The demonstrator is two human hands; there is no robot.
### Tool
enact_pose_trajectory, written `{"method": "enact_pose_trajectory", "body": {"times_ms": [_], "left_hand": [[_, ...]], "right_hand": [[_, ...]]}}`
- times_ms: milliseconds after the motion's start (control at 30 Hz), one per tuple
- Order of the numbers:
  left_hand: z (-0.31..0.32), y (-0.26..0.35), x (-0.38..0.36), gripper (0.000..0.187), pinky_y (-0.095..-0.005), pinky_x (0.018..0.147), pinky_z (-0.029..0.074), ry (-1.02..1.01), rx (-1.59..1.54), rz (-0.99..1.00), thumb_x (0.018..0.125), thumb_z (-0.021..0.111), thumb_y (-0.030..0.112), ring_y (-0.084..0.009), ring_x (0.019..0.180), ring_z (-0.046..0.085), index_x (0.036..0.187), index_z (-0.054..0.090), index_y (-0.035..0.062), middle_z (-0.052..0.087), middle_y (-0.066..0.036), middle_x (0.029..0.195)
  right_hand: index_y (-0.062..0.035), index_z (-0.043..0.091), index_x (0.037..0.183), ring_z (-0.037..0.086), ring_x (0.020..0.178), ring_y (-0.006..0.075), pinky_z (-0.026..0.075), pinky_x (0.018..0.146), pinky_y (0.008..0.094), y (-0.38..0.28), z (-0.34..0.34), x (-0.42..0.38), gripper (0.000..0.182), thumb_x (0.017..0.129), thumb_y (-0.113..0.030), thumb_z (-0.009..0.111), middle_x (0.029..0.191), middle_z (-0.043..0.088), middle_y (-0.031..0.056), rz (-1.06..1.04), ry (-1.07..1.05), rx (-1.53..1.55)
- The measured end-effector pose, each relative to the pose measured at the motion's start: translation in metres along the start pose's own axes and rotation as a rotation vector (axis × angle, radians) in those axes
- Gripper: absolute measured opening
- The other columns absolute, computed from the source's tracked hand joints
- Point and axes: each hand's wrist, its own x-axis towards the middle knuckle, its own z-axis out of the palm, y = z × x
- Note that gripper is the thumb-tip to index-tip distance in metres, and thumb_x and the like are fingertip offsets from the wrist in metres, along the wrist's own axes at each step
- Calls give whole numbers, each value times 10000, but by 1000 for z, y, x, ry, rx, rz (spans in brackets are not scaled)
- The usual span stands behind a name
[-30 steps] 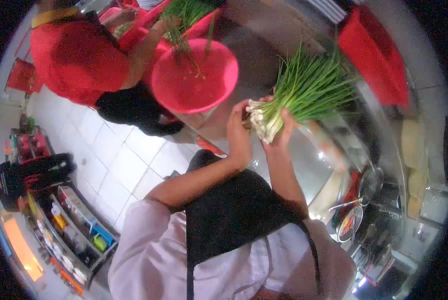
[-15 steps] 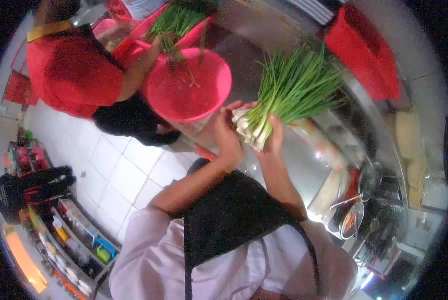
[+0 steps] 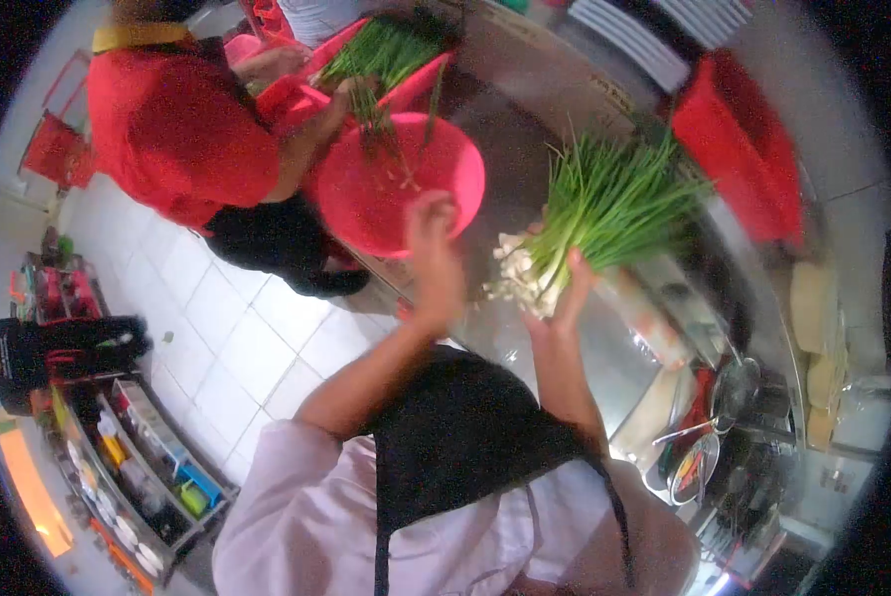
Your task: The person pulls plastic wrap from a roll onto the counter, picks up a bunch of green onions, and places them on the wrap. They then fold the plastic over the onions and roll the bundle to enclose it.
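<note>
Over steel counter (image 3: 609, 372), here's bunch of green onions (image 3: 604, 214), white bulbs toward left hand (image 3: 434, 233), green tops fanning away; right hand (image 3: 560, 293) wrapped round stalks near bulbs, thumb across them; left hand apart from bunch, blurred at near rim of pink basin (image 3: 361, 199), finger pose impossible to tell; co-worker in red (image 3: 182, 134) holding thin stalks (image 3: 374, 114) above basin

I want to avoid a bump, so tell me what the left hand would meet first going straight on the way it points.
Most likely the pink bowl, which the left hand overlaps in this view. Depth is unclear, so it might pass above the rim.
</note>
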Motion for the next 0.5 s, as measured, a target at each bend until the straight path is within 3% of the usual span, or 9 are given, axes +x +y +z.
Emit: {"method": "enact_pose_trajectory", "body": {"times_ms": [33,100,133,200,233,333,367,467,500], "left_hand": [[-17,12,27,264,-336,941,460,67,180,189,1035,508,238,-186,980,609,1076,647,18,667,-64,1027],[-45,17,86,315,-351,1000,438,49,-10,-323,1000,567,331,-211,1073,585,1037,631,25,624,-91,1130],[-53,1,116,315,-351,1000,438,43,-13,-327,1000,567,331,-211,1073,585,1037,631,25,624,-91,1130],[-62,-54,161,517,-400,1049,427,-354,292,-533,960,607,386,-280,1198,566,1318,562,16,587,-154,1323],[-63,-73,171,541,-406,1052,426,-391,478,-455,958,608,388,-288,1199,570,1347,533,18,581,-159,1339],[-51,-102,180,626,-423,1064,422,-191,948,-129,954,611,393,-314,1202,581,1434,444,27,563,-173,1386],[-46,-103,180,658,-428,1068,421,-140,1004,-88,953,612,395,-322,1204,585,1464,415,30,557,-178,1402],[-29,-110,182,760,-445,1079,417,-61,1083,-32,949,615,400,-347,1207,596,1551,326,39,539,-193,1450],[-24,-115,183,796,-450,1083,416,-51,1100,-21,947,616,402,-356,1208,599,1580,296,42,533,-198,1465]], "right_hand": [[-3,556,1279,670,1059,332,570,941,478,-2,-7,-2,640,840,-438,723,1149,656,167,11,-22,-27],[2,551,1283,684,1025,342,578,920,484,-6,-18,-5,669,823,-443,746,1138,665,185,64,-43,-84],[2,551,1283,684,1025,342,578,920,484,-7,-19,-11,669,823,-443,746,1138,665,185,59,-40,-88],[7,553,1280,686,1028,350,590,906,481,-8,-19,-19,662,820,-426,752,1144,668,205,110,36,-139],[13,558,1278,703,996,360,612,871,477,-4,-24,-20,652,820,-408,754,1138,674,226,82,94,-184],[21,551,1290,717,954,366,630,835,482,-6,-36,-21,652,829,-394,752,1121,681,241,186,-14,-175],[18,499,1367,674,1031,299,586,868,416,-4,-36,-24,620,898,-346,680,1191,642,185,146,-19,-175],[13,498,1366,678,1014,304,597,836,428,-8,-34,-28,654,868,-356,707,1178,641,183,138,13,-214],[37,554,1280,721,992,379,629,833,497,-10,-32,-29,608,848,-340,756,1113,688,231,116,-8,-176]]}}
